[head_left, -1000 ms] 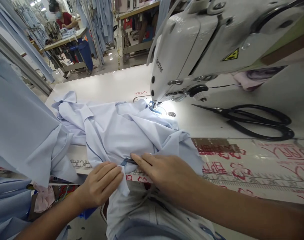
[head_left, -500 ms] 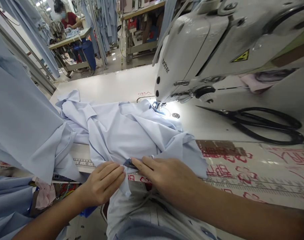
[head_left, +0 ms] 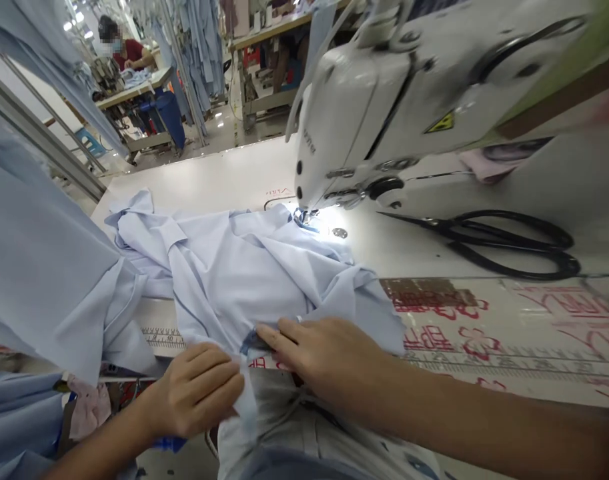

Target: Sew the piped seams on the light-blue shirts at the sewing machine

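A light blue cloth garment piece (head_left: pixel 234 267) lies bunched on the sewing table, its far edge under the lit needle area of the white sewing machine (head_left: pixel 354 120). At the table's front edge, my left hand (head_left: pixel 199 390) is curled closed, slightly blurred, with a loose end of the cloth hanging beside its fingertips. My right hand (head_left: pixel 319 350) rests on the near part of the cloth, fingers closed at a darker blue edge (head_left: pixel 249 340). What lies beneath its fingers is partly hidden.
Black scissors (head_left: pixel 509 241) lie right of the needle. A printed ruler strip (head_left: pixel 164 338) runs along the table's front. More light blue cloth (head_left: pixel 44 260) hangs at left on a metal frame. Beyond, a person (head_left: pixel 134 57) sits at another machine near a blue bin (head_left: pixel 170 120).
My left hand has moved slightly down and left, away from the right hand's fingers, and curled tighter. The right hand stays on the cloth. The whole view has shifted a little.
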`<state>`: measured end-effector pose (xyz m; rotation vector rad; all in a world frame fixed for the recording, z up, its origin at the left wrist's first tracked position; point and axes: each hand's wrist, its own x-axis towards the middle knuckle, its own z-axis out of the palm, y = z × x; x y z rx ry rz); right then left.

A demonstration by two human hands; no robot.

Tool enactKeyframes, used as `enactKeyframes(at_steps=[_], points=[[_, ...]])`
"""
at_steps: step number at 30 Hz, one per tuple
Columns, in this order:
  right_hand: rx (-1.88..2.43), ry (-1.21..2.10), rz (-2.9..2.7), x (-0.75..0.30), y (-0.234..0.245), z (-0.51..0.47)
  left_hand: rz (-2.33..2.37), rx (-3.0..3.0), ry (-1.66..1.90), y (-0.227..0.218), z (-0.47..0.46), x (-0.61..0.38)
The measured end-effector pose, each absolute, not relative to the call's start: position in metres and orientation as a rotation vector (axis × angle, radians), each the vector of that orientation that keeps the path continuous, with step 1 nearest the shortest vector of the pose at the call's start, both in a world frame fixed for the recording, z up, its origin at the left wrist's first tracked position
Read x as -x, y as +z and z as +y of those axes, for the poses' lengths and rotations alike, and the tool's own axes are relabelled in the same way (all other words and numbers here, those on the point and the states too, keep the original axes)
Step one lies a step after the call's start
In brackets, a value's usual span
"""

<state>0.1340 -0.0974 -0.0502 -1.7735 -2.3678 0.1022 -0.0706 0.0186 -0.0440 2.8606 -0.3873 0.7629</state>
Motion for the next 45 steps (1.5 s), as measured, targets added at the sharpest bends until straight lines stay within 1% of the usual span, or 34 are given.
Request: enactKeyframes(at_steps=[2, 3, 5, 6, 7, 8, 11, 13, 15, 18, 22, 25, 28, 31, 34, 36, 38, 40, 42, 45], points=[[1.678, 0.124, -2.211, -0.153, -0.048, -0.101, -0.326, -2.823, 0.766, -0.028, 0.028, 0.052], [1.66, 0.052, -2.102, -0.165, -0.048, -0.102, -0.283, -2.819, 0.773, -0.021, 0.037, 0.038], [1.713, -0.199, -1.905, -0.188, -0.049, -0.103, -0.14, -2.856, 0.804, -0.015, 0.06, 0.0], [1.749, -0.312, -1.864, -0.197, -0.051, -0.104, -0.068, -2.857, 0.791, -0.016, 0.072, -0.019], [1.77, -0.379, -1.875, -0.203, -0.054, -0.105, -0.028, -2.871, 0.805, -0.021, 0.083, -0.037], [1.774, -0.403, -1.924, -0.207, -0.057, -0.107, -0.042, -2.917, 0.748, -0.028, 0.092, -0.05], [1.626, -0.29, -2.131, -0.198, -0.066, -0.117, -0.03, -3.047, 0.468, -0.053, 0.102, -0.06], [1.515, -0.138, -2.206, -0.187, -0.067, -0.126, -0.037, -3.04, 0.405, -0.061, 0.099, -0.048], [1.432, -0.045, -2.224, -0.178, -0.064, -0.131, -0.006, -2.949, 0.465, -0.059, 0.095, -0.041], [1.445, -0.025, -2.196, -0.175, -0.059, -0.134, 0.075, -2.857, 0.497, -0.047, 0.096, -0.061], [1.461, -0.002, -2.215, -0.179, -0.059, -0.132, 0.212, -2.864, 0.167, -0.037, 0.109, -0.113], [1.441, -0.015, -2.21, -0.18, -0.062, -0.133, 0.168, -2.852, 0.069, -0.031, 0.111, -0.127], [1.432, -0.023, -2.199, -0.18, -0.062, -0.133, 0.204, -2.839, 0.155, -0.015, 0.108, -0.12], [1.405, 0.014, -2.206, -0.18, -0.055, -0.131, 0.267, -2.832, 0.372, 0.007, 0.103, -0.106], [1.372, -0.05, -2.137, -0.184, -0.045, -0.127, 0.153, -2.893, 0.616, 0.014, 0.091, -0.091], [1.433, -0.079, -2.009, -0.189, -0.04, -0.127, -0.077, -2.971, 0.721, 0.004, 0.077, -0.076], [1.638, -0.037, -1.848, -0.196, -0.037, -0.128, -0.391, -3.043, 0.758, -0.012, 0.062, -0.06], [1.869, 0.035, -1.748, -0.202, -0.034, -0.129, -0.607, -3.093, 0.741, -0.029, 0.048, -0.045], [2.003, 0.094, -1.764, -0.205, -0.031, -0.129, -0.659, -3.119, 0.72, -0.041, 0.039, -0.036], [1.95, 0.089, -1.878, -0.204, -0.028, -0.129, -0.675, -3.083, 0.734, -0.047, 0.036, -0.031]])
